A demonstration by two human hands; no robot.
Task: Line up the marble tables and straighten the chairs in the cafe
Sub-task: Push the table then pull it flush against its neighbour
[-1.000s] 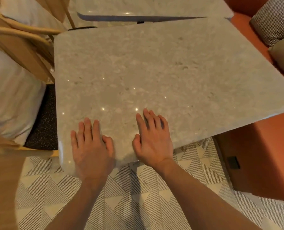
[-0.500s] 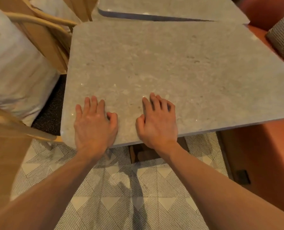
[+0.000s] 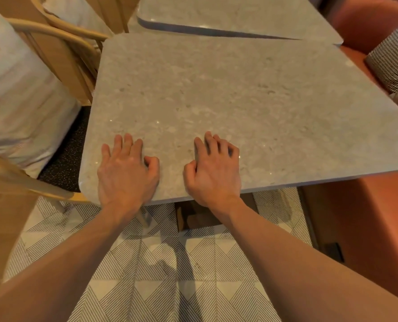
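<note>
Both hands flat on the near marble bench [image 3: 228,94], palms down by its near edge, not clamped on anything. Left hand [image 3: 126,173] sits close to the near-left corner, fingers spread forward, thumb curled in. Right hand [image 3: 214,168] is just beside it toward the middle, apart from the left, fingers a bit bent with the tips pressing the slab.

Vs 0.5 s ago: same hand placement on the slab, thumbs tucked a little more. The near bench fills more of the view and its left edge sits closer to the wooden chair [image 3: 61,49]. Vs 1.0 s ago: the hands were nearer the left corner edge and the slab looked more skewed.

Second marble bench [image 3: 228,15] is behind. The two tops are not parallel: a dark wedge gap opens wide on the left and closes to nothing on the right, where the far-right corners meet or nearly meet. Cannot tell if they touch.

Chair with white cushion [image 3: 19,94] and dark speckled seat [image 3: 65,154] is at the left, seat partly under the bench edge. Orange banquette [image 3: 360,217] runs along the right, with a patterned cushion [image 3: 393,63] on it. Floor [image 3: 170,275] is striped geometric tile.
</note>
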